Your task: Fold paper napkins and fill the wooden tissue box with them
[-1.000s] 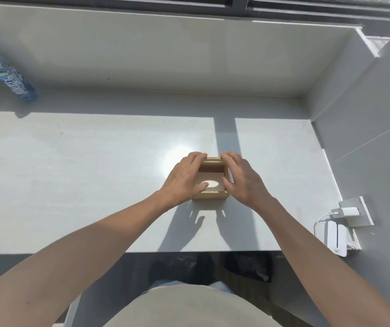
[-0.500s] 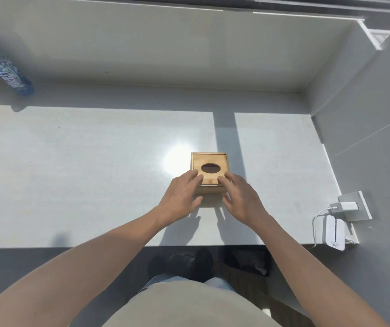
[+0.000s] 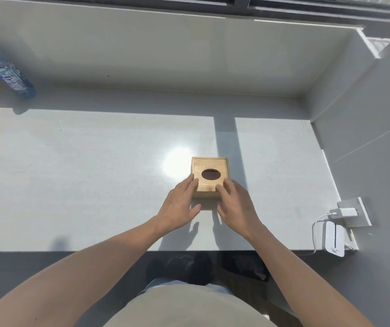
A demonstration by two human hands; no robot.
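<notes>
Box: the wooden tissue box (image 3: 210,177) sits flat on the white counter (image 3: 95,185), right of centre, its lid on and square to the walls.
Opening: a dark oval hole (image 3: 210,174) shows in the middle of the lid; what lies inside is too dark to tell.
Left hand: the left hand (image 3: 180,205) lies at the box's near left corner, fingers loose and spread, fingertips (image 3: 193,182) touching the lid's edge, thumb off to the side and gripping nothing.
Right hand: the right hand (image 3: 237,208) mirrors it at the near right corner, fingertips (image 3: 221,188) resting on the lid, palm off the counter, nothing grasped.
Light: a bright glare spot (image 3: 177,164) shines on the counter just left of the box, and a dark shadow band (image 3: 224,135) runs back from the box to the rear wall.
Far left: a blue-labelled plastic bottle (image 3: 7,72) stands at the back corner, well apart from the box.
Far right: a white charger (image 3: 344,212) is plugged into a wall socket (image 3: 354,211), with a white device (image 3: 334,238) standing just below it at the counter's edge.
</notes>
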